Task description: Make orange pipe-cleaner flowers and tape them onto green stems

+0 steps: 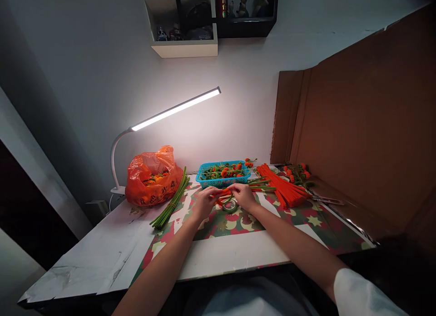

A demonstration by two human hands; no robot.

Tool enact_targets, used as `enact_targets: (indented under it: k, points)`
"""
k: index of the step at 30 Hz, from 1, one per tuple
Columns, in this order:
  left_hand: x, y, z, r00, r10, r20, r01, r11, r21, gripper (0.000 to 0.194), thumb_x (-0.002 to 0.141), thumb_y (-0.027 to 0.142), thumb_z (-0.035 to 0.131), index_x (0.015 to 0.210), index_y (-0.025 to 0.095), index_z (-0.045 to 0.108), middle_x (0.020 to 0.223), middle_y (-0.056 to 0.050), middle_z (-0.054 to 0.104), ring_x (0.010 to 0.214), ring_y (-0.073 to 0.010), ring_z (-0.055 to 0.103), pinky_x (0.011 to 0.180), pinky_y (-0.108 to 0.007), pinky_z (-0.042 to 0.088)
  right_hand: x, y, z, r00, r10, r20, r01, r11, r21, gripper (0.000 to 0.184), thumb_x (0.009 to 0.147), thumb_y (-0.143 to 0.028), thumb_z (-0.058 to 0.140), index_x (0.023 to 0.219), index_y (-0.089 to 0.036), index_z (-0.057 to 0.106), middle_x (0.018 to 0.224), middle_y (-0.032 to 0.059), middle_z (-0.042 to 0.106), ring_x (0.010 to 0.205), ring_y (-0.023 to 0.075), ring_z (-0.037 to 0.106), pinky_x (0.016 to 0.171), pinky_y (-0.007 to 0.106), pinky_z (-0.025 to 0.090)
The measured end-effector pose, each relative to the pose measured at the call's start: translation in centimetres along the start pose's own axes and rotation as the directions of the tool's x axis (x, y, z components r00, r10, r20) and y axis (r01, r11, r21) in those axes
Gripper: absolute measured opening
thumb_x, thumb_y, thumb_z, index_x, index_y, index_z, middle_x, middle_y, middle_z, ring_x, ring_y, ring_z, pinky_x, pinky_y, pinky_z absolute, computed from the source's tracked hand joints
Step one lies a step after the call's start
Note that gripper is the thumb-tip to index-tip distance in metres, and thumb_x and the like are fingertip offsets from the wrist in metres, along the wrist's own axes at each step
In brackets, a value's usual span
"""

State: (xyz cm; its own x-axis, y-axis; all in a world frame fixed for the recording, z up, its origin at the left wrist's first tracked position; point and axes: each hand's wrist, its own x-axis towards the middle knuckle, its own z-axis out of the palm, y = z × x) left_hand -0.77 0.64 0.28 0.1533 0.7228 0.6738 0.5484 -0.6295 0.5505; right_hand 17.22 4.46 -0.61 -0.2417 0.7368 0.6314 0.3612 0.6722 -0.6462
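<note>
While my left hand [205,202] and right hand [243,197] are closed on a thin orange-red fuzzy strip [223,193], a blue plastic basket [223,183] stands just beyond.

Lamp [175,110]: lit, curved neck rising at the far left of the bench [91,248], light bar slanting up to the right. Wall [241,88]: pale, carries two joined shelves. White shelf [185,49]: holds small figures [162,34] and dark items, contents partly in shadow. Black shelf [243,33]: on its right, holds a red bottle [222,3] and animal-like figurines [243,4]. Cardboard [357,111]: large brown sheet, standing along the right side, left edge ragged
</note>
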Motion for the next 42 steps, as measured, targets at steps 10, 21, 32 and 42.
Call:
enact_targets:
  k: [10, 21, 32, 42]
  points:
    - [0.1, -0.6, 0.7, 0.958, -0.284, -0.048, 0.266, 0.937, -0.225, 0.02, 0.074, 0.031, 0.064, 0.089, 0.018, 0.065, 0.083, -0.005, 0.072, 0.068, -0.0165, 0.068, 0.058, -0.026, 0.055, 0.6, 2.0, 1.1, 0.953, 0.288, -0.096, -0.244, 0.915, 0.322, 0.021, 0.069, -0.033, 0.061, 0.083, -0.017, 0.06, 0.069, 0.0034, 0.065, 0.065, 0.0179, 0.063, 0.058, 0.029, 0.052]
    - [0.0, -0.6, 0.6, 0.97, -0.205, -0.127, 0.192, 0.975, -0.11, 0.015, 0.076, 0.024, 0.057, 0.086, 0.019, 0.067, 0.084, -0.004, 0.068, 0.07, -0.015, 0.066, 0.06, -0.025, 0.055, 0.6, 2.2, 1.4, 0.962, 0.265, -0.062, -0.229, 0.912, 0.341, 0.012, 0.069, -0.025, 0.058, 0.075, -0.017, 0.062, 0.069, 0.0036, 0.065, 0.067, 0.0178, 0.063, 0.061, 0.03, 0.052]
    - [-0.1, -0.3, 0.5, 0.991, -0.087, -0.106, 0.089, 0.996, 0.013, 0.015, 0.077, 0.018, 0.054, 0.083, 0.021, 0.068, 0.082, -0.002, 0.064, 0.069, -0.0129, 0.062, 0.057, -0.022, 0.053, 0.4, 2.1, 1.1, 0.983, 0.172, -0.062, -0.153, 0.96, 0.236, 0.015, 0.071, -0.023, 0.054, 0.078, -0.015, 0.065, 0.07, 0.0041, 0.067, 0.066, 0.0172, 0.063, 0.062, 0.029, 0.049]
    - [-0.2, -0.6, 0.3, 0.992, -0.079, -0.097, 0.079, 0.997, -0.011, 0.015, 0.077, 0.019, 0.054, 0.083, 0.02, 0.068, 0.081, -0.002, 0.063, 0.069, -0.0132, 0.061, 0.058, -0.023, 0.052, 0.3, 1.7, 1.2, 0.978, 0.208, -0.003, -0.2, 0.942, 0.271, 0.013, 0.07, -0.023, 0.056, 0.077, -0.016, 0.065, 0.074, 0.0067, 0.069, 0.072, 0.0201, 0.066, 0.064, 0.031, 0.051]
